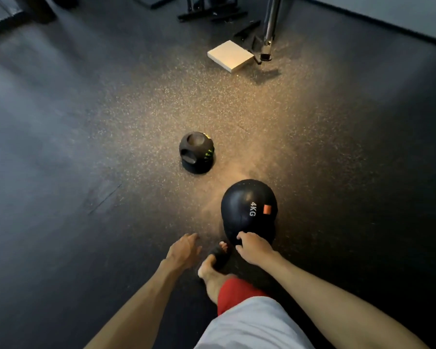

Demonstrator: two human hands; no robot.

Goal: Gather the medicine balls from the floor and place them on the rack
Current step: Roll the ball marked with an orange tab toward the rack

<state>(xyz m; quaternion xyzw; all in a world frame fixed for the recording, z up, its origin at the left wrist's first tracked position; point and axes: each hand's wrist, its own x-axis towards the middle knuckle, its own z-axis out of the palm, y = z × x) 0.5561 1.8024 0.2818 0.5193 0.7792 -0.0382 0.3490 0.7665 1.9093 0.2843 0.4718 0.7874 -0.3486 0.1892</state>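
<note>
**Shorts [252,323] at frame bottom, right hand [253,250] on 4KG ball [248,210]**

Right hand's fingers curled onto the ball's near side. The ball sat on the floor [86,147], lettering running far-to-near, orange patch [267,209] just right of it. Left hand [184,250] was spread, holding nothing, left of the ball. Handled ball [196,152] sat farther out, round recess up, green marks facing right.

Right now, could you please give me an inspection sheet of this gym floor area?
Surface: dark speckled rubber floor.
Job's things: 4KG ball near the foot; handled ball farther off; both on the floor; rack not seen.
Clutter: white block by a chrome post.
Hands: left hand open, empty; right hand holds the 4KG ball's near side.
Cables: nothing seen.
Surroundings: machine base at top.
</note>
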